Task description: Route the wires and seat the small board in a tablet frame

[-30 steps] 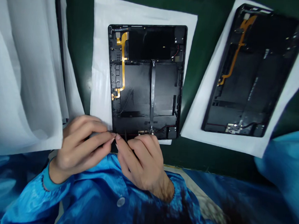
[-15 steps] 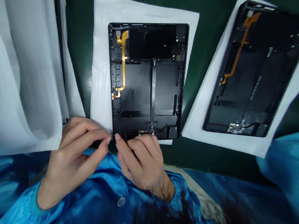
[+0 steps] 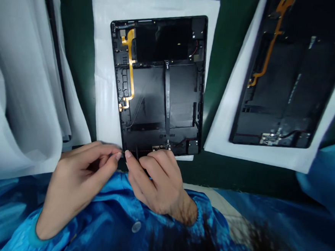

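Note:
An opened black tablet lies back-side up on a white foam sheet, showing an orange flex cable, a dark ribbon and a small board at its near edge. My left hand is at the tablet's near left corner, thumb and forefinger pinched together. My right hand rests at the near edge, fingers curled around a thin dark tool that sticks up between them. The two hands' fingertips almost touch at the corner. What the left pinch holds is too small to make out.
A second opened tablet lies on its own white sheet at the right. White foam bags with a dark device edge lie at the left. The mat underneath is dark green. Blue sleeves fill the foreground.
My left hand has slid a little left and back from the corner, its wrist dropping lower. The right hand has stayed at the tablet's near edge. The view has shifted slightly.

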Tool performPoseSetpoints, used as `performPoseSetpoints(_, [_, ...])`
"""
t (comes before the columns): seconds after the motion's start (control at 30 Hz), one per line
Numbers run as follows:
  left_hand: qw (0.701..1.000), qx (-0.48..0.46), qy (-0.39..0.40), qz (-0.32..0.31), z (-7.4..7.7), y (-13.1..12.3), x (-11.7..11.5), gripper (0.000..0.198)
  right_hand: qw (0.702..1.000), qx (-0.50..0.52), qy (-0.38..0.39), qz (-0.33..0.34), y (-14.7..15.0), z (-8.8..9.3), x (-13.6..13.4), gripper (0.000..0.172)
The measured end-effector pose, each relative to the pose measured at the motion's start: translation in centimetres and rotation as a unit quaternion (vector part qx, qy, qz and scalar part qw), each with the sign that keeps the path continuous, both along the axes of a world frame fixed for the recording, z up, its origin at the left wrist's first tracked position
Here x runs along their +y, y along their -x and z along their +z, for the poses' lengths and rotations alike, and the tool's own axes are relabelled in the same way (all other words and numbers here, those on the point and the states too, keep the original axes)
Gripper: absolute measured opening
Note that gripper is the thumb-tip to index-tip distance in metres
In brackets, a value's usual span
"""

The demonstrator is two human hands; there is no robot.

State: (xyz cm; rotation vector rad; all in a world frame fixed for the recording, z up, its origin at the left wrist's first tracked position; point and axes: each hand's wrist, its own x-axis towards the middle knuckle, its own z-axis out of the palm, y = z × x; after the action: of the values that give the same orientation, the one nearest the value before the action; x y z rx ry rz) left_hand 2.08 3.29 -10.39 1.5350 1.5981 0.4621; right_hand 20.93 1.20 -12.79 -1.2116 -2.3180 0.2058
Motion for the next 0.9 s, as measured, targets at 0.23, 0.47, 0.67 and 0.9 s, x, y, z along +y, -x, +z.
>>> performPoseSetpoints(0.23, [0.995,-0.011,0.084,0.052,0.4,0.0,0.7,0.017,1.000,0.009,-0.003,0.006,-0.1,-0.2,-0.1,0.029])
performPoseSetpoints(0.47, [0.980,-0.026,0.169,0.098,0.9,-0.1,1.8,0.023,1.000,0.001,-0.002,0.004,-0.2,-0.4,-0.3,0.029])
performPoseSetpoints(0.67, [0.963,-0.034,0.242,0.113,1.4,-0.6,2.7,0.034,1.000,-0.004,0.008,-0.001,-0.2,-0.3,-0.3,0.027])
performPoseSetpoints(0.9, [0.948,-0.058,0.296,0.102,1.4,-0.5,3.2,0.033,1.000,0.007,0.005,0.001,-0.2,-0.4,-0.2,0.028])
